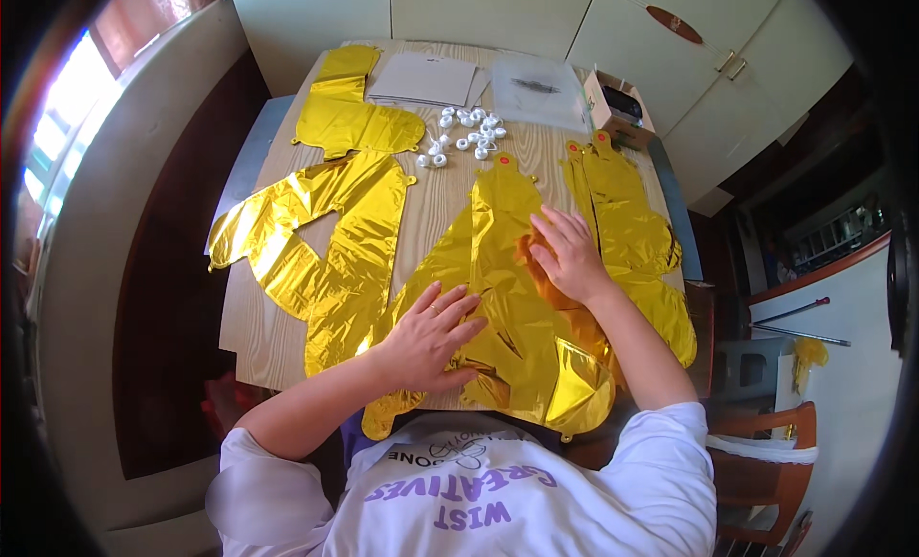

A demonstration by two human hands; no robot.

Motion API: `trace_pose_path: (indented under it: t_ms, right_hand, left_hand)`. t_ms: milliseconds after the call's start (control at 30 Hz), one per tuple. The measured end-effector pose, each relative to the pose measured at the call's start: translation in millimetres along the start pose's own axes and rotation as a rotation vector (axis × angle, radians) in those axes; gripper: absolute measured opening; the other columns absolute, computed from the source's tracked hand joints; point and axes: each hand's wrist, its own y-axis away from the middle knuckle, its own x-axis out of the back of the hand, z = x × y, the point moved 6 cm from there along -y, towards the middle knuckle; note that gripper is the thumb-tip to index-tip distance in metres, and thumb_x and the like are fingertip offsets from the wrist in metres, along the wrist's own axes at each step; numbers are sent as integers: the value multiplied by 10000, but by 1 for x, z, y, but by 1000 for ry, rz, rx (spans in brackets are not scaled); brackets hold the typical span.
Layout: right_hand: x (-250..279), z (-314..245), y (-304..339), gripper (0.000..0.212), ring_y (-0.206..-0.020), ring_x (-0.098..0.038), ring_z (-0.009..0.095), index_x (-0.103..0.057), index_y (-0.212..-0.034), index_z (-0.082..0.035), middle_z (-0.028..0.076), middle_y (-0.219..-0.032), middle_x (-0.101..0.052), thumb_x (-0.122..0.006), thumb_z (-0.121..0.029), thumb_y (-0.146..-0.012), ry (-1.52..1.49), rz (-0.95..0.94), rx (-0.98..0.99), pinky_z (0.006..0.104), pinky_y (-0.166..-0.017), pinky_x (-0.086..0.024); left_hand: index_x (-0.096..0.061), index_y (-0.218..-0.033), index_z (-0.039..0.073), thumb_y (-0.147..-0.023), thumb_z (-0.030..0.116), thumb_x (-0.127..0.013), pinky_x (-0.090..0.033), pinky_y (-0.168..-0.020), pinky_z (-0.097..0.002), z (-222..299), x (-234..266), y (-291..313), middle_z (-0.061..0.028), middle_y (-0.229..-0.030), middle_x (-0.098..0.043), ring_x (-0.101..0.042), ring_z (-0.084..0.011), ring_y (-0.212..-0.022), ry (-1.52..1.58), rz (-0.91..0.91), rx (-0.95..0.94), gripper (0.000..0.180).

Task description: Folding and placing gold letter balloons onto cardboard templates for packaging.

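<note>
A flat, uninflated gold foil balloon [503, 222] lies in front of me, wrinkled, narrow at its far end and wider near my body. My left hand [431, 337] rests on its left part with the fingers spread. On its right part lies my right hand [571, 256], fingers stretched out, beside an orange-brown reflection on the foil. Neither hand grips anything. Another flat gold foil balloon [359, 222] is to the left, with an opening in its middle. Close to my right forearm, a further gold foil balloon [627, 227] runs along the table's right side.
A bent gold foil balloon [354, 117] lies at the far left of the wooden table [263, 356]. Several small white rolls [483, 131] are scattered behind the middle balloon. Farther back are white sheets [421, 78], a clear plastic sheet [536, 98] and a box [620, 112]. A chair [766, 471] stands right.
</note>
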Motion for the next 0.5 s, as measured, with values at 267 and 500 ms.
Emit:
trace_pose_path:
  t_ms: [267, 500]
  right_hand:
    - [92, -63, 126, 229, -876, -645, 312, -699, -888, -51, 106, -898, -646, -819, -203, -765, -358, -592, -129, 384, -769, -520]
    - [105, -45, 117, 194, -882, -649, 304, -683, -869, -44, 100, -921, -651, -783, -204, -828, -389, -449, -365, 396, -757, -520]
  left_hand:
    - [-522, -1387, 73, -841, 513, -681, -223, -1210, -562, 3, 3, -5, -212, -1487, -441, -359, -399, -1441, 61, -50, 40, 720]
    - [-528, -1386, 106, -780, 493, -743, -254, -1191, -584, -2, 0, -4, -198, -1472, -448, -387, -401, -1417, 52, -15, 32, 750]
